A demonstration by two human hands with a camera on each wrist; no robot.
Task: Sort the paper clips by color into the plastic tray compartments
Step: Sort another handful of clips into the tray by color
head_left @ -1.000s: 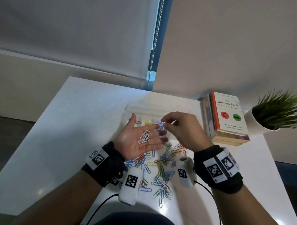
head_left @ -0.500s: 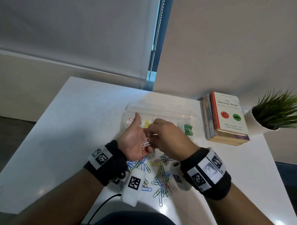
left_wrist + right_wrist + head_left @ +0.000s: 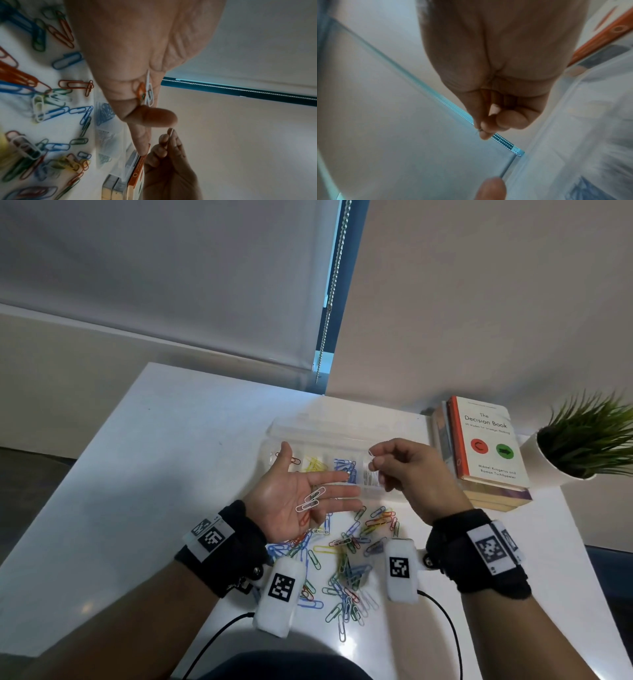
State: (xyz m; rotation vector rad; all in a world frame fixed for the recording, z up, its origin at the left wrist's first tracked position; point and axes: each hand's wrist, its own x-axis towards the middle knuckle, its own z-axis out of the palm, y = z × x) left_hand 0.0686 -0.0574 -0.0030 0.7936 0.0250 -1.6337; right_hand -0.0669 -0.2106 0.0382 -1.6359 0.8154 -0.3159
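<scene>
**Pinching a white clip above the tray**

Pinching one white paper clip (image 3: 371, 454) upright, the right hand (image 3: 407, 474) hovers over the plastic tray (image 3: 342, 436). The left hand (image 3: 294, 501) lies spread, palm up, cradling two white clips (image 3: 310, 504) pointing diagonally. Loose clips (image 3: 346, 570) litter the worktop (image 3: 154, 474) below; books (image 3: 486, 446) border the tray's right.
</scene>
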